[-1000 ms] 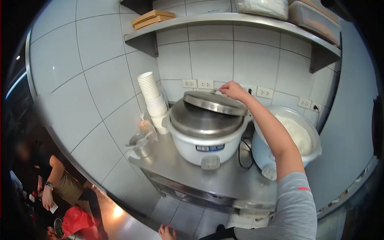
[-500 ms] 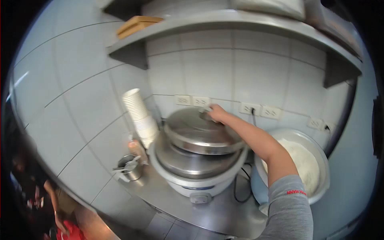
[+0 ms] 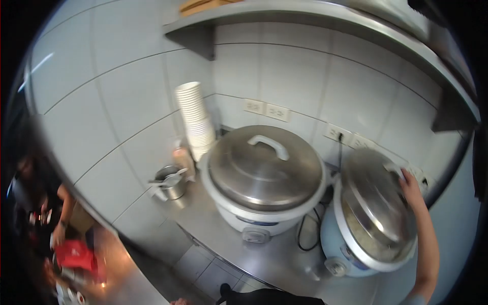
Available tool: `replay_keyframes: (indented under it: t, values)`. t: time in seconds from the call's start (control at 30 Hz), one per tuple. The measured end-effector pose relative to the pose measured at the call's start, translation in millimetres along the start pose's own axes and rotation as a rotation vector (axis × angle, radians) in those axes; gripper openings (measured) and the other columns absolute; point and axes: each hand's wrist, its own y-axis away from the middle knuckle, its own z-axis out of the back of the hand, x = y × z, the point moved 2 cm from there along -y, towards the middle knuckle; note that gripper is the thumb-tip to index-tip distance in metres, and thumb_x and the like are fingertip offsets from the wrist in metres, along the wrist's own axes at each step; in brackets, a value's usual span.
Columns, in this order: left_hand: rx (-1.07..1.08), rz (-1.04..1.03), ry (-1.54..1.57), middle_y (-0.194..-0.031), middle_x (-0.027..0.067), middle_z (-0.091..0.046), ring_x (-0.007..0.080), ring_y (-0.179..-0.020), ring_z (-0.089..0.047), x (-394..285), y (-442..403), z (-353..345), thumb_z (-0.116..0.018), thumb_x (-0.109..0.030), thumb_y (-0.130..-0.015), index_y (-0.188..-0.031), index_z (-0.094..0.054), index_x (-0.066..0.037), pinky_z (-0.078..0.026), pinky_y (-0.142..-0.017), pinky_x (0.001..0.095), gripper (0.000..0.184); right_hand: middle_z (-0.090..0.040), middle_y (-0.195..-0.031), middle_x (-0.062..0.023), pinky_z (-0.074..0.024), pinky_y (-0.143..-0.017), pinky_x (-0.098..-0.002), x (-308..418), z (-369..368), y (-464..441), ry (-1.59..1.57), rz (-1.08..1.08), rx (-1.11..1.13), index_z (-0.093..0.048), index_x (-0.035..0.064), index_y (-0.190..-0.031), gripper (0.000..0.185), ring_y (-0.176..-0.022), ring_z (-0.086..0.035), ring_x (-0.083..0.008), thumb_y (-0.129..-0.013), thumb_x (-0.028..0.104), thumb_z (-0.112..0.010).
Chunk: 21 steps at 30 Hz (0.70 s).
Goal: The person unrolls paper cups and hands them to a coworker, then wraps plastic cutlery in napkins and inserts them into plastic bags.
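Only a part of the left grip (image 3: 179, 301) is shown at the lower edge, and whether it is closed cannot be told. The domed, brushed-steel lid (image 3: 370, 193) is held tilted over the round, pale-blue cooker (image 3: 331, 245) on the stainless-steel desk (image 3: 277, 254) by the right grip (image 3: 412, 189), closed around the white handle (image 3: 393, 169); if the handle is let slip, the lid could be dropped askew across the rim (image 3: 341, 223). By an overly wide swing, the white wall outlet (image 3: 416, 174) beyond could be struck.
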Motion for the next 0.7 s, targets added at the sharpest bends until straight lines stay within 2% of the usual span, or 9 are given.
replay_keyframes:
  t: [0.1,0.17,0.23,0.47,0.5,0.57,0.6,0.63,0.7]
  values:
    - [0.103,0.095,0.126,-0.089,0.0129,-0.062,0.0322,-0.086,-0.057,0.9,-26.7,1.6,-0.057,-0.016,-0.082,-0.085,-0.063,-0.008,-0.043,-0.084,0.0441,0.011,-0.047,-0.131,-0.0200,-0.0292,-0.105,-0.0326,-51.0,-14.4,21.1,-0.057,-0.036,-0.066,-0.040,-0.0074,-0.129,0.047,-0.126,-0.040,-0.0270,-0.084,-0.001,-0.047]
    - [0.069,0.208,0.448,-0.097,0.0172,-0.055,0.0346,-0.092,-0.056,41.3,-67.0,-47.8,-0.062,-0.003,-0.067,-0.086,-0.059,-0.002,-0.046,-0.078,0.0407,0.020,-0.046,-0.132,-0.0198,-0.0284,-0.105,-0.0332,-64.8,-22.1,25.4,-0.021,-0.085,-0.065,-0.039,-0.0069,-0.131,0.048,-0.127,-0.039,-0.0273,-0.083,-0.003,-0.046]
    - [-0.357,0.042,0.504,-0.077,0.0138,-0.056,0.0316,-0.075,-0.057,9.4,-136.7,-19.4,-0.055,0.005,-0.063,-0.071,-0.056,-0.001,-0.046,-0.068,0.0381,0.010,-0.045,-0.133,-0.0199,-0.0288,-0.105,-0.0339,-76.5,-32.9,26.6,0.002,-0.116,-0.087,-0.038,-0.0060,-0.132,0.049,-0.127,-0.039,-0.0277,-0.083,-0.004,-0.046]
    - [-0.691,-0.428,0.704,-0.086,0.0131,-0.057,0.0272,-0.085,-0.057,-66.7,-387.5,93.4,-0.053,0.006,-0.075,-0.083,-0.057,0.002,-0.046,-0.075,0.0316,0.010,-0.041,-0.134,-0.0197,-0.0269,-0.107,-0.0354,-85.8,-44.5,33.0,0.116,-0.256,-0.065,-0.036,-0.0014,-0.135,0.051,-0.127,-0.038,-0.0271,-0.085,0.000,-0.047]
    - [-0.581,-0.366,0.842,-0.093,0.0134,-0.056,0.0256,-0.089,-0.057,-77.2,-415.8,113.5,-0.053,0.006,-0.075,-0.089,-0.056,0.002,-0.046,-0.077,0.0309,0.015,-0.040,-0.134,-0.0208,-0.0289,-0.105,-0.0368,-144.6,-50.3,24.6,0.070,-0.132,-0.103,-0.035,0.0057,-0.137,0.055,-0.125,-0.040,-0.0313,-0.084,0.000,-0.048]
    - [-0.540,-0.445,0.922,-0.107,0.0133,-0.051,0.0241,-0.092,-0.056,-74.7,-491.0,117.5,-0.056,0.002,-0.075,-0.101,-0.054,-0.001,-0.046,-0.079,0.0298,0.026,-0.039,-0.134,-0.0219,-0.0296,-0.104,-0.0377,-113.8,-53.2,26.6,0.359,-0.268,-0.045,-0.034,0.0107,-0.139,0.058,-0.124,-0.039,-0.0347,-0.084,0.002,-0.050]
    - [-0.426,-0.367,1.006,-0.111,0.0133,-0.048,0.0238,-0.094,-0.054,-76.1,-526.0,117.1,-0.059,-0.003,-0.076,-0.109,-0.051,-0.002,-0.046,-0.080,0.0313,0.034,-0.039,-0.133,-0.0224,-0.0299,-0.104,-0.0381,-89.3,-45.0,26.4,0.510,-0.338,-0.017,-0.033,0.0131,-0.139,0.059,-0.124,-0.039,-0.0364,-0.084,0.003,-0.050]
    - [-0.309,-0.287,1.091,-0.116,0.0133,-0.045,0.0235,-0.096,-0.053,-79.0,-559.4,115.9,-0.062,-0.009,-0.077,-0.117,-0.047,-0.003,-0.046,-0.081,0.0329,0.043,-0.038,-0.132,-0.0232,-0.0317,-0.102,-0.0402,11.3,-46.7,30.5,0.692,-0.630,0.020,-0.033,0.0181,-0.140,0.054,-0.123,-0.038,-0.0402,-0.089,0.013,-0.050]
    - [0.028,-0.020,1.257,-0.127,0.0190,-0.038,0.0296,-0.112,-0.046,-80.8,-624.2,108.6,-0.065,-0.030,-0.078,-0.135,-0.029,-0.007,-0.044,-0.088,0.0407,0.072,-0.042,-0.128,-0.0215,-0.0332,-0.100,-0.0402,28.9,-52.2,30.3,0.444,-0.321,-0.214,-0.032,0.0156,-0.140,0.052,-0.120,-0.041,-0.0368,-0.091,0.023,-0.048]
